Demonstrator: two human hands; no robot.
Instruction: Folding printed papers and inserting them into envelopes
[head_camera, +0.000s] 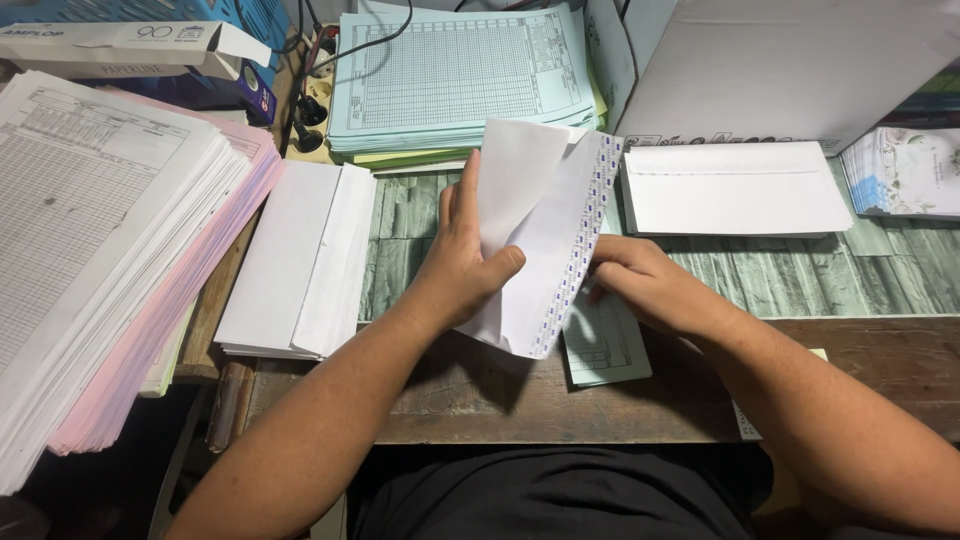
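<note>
Currently left hand (462, 262) grips an envelope (545, 240), flap open, tilted above the tabletop (480, 395). Right hand (640, 283) pinches a folded blue form (605, 345) just beside the envelope's lower edge, form lying on the tabletop. Envelope stack (300, 262) left, blue forms (455, 80) behind, white-pink sheet pile (100, 230) far left.

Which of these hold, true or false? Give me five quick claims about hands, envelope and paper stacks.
1. The left hand holds a white envelope with its flap open. True.
2. The right hand rests on a pink sheet. False: it touches a folded pale green sheet.
3. A stack of white envelopes lies left of the left hand. True.
4. The pale green forms are stacked nearest the person. False: they lie at the far side of the desk.
5. Both hands are empty. False: the left grips the envelope.
</note>
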